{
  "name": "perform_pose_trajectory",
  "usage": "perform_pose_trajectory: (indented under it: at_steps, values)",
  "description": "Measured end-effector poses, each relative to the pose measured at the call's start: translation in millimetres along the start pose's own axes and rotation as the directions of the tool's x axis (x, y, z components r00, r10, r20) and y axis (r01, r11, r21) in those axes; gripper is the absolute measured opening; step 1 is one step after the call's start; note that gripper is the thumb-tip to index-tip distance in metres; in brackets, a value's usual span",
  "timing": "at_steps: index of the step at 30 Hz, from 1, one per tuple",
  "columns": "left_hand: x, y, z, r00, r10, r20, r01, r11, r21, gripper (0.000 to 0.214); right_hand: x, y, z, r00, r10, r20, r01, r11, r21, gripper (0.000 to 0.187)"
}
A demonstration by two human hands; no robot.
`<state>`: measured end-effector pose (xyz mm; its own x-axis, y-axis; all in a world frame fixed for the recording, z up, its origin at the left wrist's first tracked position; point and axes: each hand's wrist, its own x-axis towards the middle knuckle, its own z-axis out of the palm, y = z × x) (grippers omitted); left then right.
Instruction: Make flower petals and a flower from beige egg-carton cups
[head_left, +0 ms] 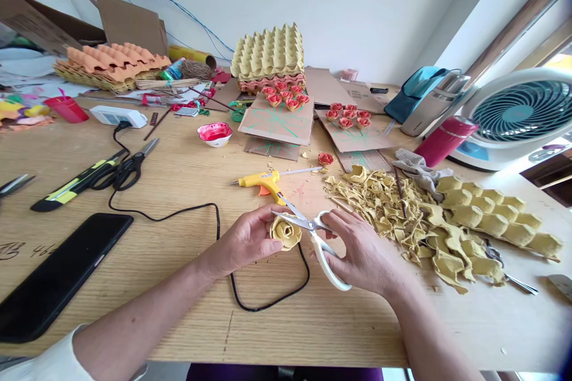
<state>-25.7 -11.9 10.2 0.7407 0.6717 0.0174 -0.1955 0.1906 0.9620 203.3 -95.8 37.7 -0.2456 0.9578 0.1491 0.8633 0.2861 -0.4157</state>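
Note:
Between the fingers and thumb of my left hand [250,239] is a yellow egg-carton flower [286,233], its curled layers facing up. My right hand [357,250] has its fingers through the handles of white scissors [330,265]. The scissor blades are parted and lie over the flower's far edge. Just beyond the hands, a yellow hot glue gun [263,180] rests on the table, with a glue stick in its back end. Its black cord loops under my left hand. A single red flower [325,158] lies past the glue gun.
Torn carton scraps [384,202] and an egg-carton piece [496,208] spread at right. Red flowers stand on cardboard [286,122] at the back, before stacked egg trays [268,50]. A black phone [62,274], black scissors [125,169] and a utility knife [75,181] lie left. A fan [518,113] stands right.

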Motion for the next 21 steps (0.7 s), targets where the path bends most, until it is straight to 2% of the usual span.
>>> perform_pose_trajectory:
  at_steps: [9,21]
  values:
    - [-0.6,-3.8,-4.3,0.999,0.031,0.009,-0.031,1.0,0.0,0.047,-1.0,2.4,2.1,0.999,-0.038,-0.007,0.038,0.999,-0.026,0.021]
    - [-2.4,2.8,-3.1,0.997,0.062,0.037,-0.061,0.998,-0.025,0.043,-2.9,-0.3,-1.0,0.995,-0.093,-0.027,0.093,0.995,-0.03,0.023]
